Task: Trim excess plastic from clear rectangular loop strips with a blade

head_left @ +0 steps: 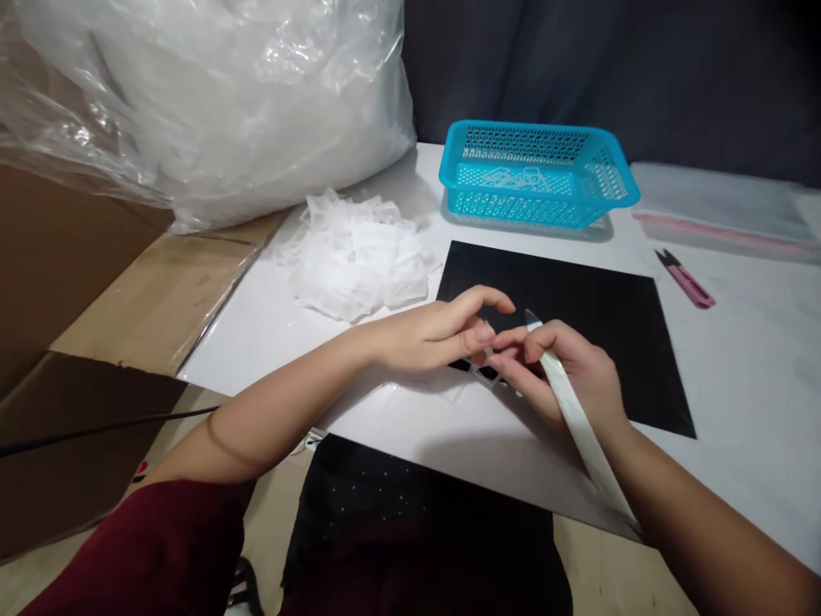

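2 bare hands meet over the near edge of a black mat [577,299] on the white bench [750,385]. Between their fingertips is a small clear piece [493,377], partly hidden. The right hand's [568,372] grip is closed on it, thumb against fingertips; a pale strip [574,411] with a dark pointed tip is tucked through that hand and slants back along the wrist. The left hand [449,338] has its thumb next to the piece and its index finger raised and bent; I cannot tell whether its grip is clamped on it. Left of the mat is a pile [363,257] of similar pieces, just in front of a bulging plastic bag [256,103]. Beyond the mat stands a blue basket [532,202] with a few pieces inside. Pink snips [688,281] lie right of the mat.
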Demonstrator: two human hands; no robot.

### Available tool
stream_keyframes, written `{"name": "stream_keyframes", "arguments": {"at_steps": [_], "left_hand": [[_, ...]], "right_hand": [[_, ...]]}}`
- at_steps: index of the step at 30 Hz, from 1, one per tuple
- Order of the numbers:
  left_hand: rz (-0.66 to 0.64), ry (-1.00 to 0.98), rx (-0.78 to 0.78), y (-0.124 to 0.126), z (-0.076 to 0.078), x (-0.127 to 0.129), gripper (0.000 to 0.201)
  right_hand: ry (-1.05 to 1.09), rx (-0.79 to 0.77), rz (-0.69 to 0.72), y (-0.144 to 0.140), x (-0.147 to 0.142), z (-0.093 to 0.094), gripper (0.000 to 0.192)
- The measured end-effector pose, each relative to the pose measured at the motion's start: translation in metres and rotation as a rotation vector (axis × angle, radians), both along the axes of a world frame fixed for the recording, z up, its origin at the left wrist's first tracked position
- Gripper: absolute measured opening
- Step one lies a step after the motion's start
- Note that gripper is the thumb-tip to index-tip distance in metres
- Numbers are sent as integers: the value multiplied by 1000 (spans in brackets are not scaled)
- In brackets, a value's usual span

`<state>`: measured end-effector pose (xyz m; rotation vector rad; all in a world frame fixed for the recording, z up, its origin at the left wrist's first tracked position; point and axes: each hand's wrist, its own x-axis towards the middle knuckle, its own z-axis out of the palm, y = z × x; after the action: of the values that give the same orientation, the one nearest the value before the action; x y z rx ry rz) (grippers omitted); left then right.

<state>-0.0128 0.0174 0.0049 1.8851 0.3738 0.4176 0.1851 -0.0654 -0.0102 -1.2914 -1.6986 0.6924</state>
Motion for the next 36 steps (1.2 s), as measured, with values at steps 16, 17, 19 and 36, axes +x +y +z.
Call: {"name": "stream_keyframes", "arguments": {"at_steps": [16,17,19,36], "left_hand": [[51,51,267,-2,-1,5,23],[60,40,289,-3,-1,7,22],[56,17,261,-5,-2,9,22],[176,124,-34,15,21,-20,55]], "right_hand": [[45,145,-47,-11,-6,3,30],[93,153,-55,-12,-6,5,30],[278,112,-79,-11,-5,8,28],[808,-273,-156,16,9,14,30]]}}
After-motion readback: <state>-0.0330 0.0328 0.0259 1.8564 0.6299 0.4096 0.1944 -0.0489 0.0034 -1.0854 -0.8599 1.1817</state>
